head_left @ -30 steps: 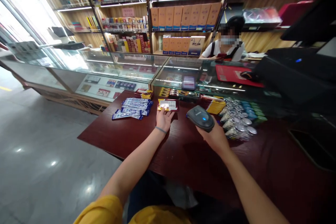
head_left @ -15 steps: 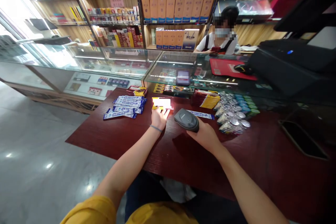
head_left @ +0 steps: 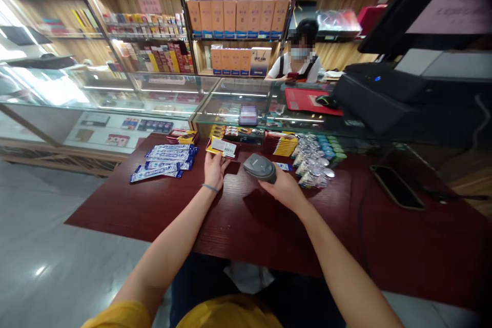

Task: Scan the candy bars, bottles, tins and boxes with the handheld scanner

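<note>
My left hand [head_left: 215,168] is closed on a flat red and yellow packet [head_left: 223,147], held a little above the table and tilted, its white barcode label facing me. In my right hand [head_left: 283,184] is a dark grey barcode scanner [head_left: 260,167], its head pointing left toward the packet. To the left lies a loose pile of blue and white stick packets [head_left: 169,160], with a small stack of red and yellow packets [head_left: 183,136] behind it. Beyond the scanner stands a row of similar packets [head_left: 280,143]. One blue and white stick [head_left: 283,166] is partly hidden by the scanner.
Silver-lidded small containers [head_left: 313,164] stand in rows at right, near a black phone [head_left: 397,187] on the dark red table [head_left: 246,230]. A glass display counter [head_left: 161,93] runs behind. A masked person [head_left: 298,61] sits beyond it, and a black register [head_left: 380,97] looms right.
The packet in my left hand has tilted, and the bright glare on its label is gone, so the barcode shows. My view has shifted to the right; the scanner stays in my right hand.
</note>
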Demonstrator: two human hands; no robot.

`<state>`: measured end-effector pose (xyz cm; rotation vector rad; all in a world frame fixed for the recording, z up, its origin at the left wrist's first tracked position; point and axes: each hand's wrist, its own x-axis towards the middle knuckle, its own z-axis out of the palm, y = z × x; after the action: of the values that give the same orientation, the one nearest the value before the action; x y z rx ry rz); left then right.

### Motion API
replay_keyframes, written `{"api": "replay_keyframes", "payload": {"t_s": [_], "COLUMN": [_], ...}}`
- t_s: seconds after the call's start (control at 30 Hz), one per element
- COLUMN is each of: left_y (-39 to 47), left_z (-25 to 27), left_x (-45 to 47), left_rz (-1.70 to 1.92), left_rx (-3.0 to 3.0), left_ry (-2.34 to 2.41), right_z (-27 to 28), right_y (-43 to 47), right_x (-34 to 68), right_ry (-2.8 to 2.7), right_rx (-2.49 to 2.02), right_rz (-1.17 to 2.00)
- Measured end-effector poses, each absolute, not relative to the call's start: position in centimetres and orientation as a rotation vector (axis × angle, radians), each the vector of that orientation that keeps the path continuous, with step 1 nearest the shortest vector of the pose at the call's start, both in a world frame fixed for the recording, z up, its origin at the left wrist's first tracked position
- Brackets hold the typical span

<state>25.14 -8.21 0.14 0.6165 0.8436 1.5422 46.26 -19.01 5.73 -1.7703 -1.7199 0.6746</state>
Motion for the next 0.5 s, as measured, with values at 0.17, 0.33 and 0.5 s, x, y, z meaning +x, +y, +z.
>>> {"api": "replay_keyframes", "payload": {"t_s": [0.17, 0.33, 0.5], "left_y": [-6.7, -5.0, -4.2], "left_z": [0.7, 4.2, 8.0], "left_x": [25.4, 27.1, 30.6], "left_rz": [1.606, 1.586, 1.248], "left_rx": [0.984, 1.637, 2.420], "left_ry": [0.994, 1.124, 1.258], "right_z": [5.5, 6.5, 7.1], "right_y": [-18.7, -18.9, -19.4], "right_x": [47.2, 48.0, 49.0], "right_ry": [-1.638, -1.536, -1.441], "right_rx": [-1.616, -1.379, -1.234], "right_rz": [0.685, 0.933, 1.112]}}
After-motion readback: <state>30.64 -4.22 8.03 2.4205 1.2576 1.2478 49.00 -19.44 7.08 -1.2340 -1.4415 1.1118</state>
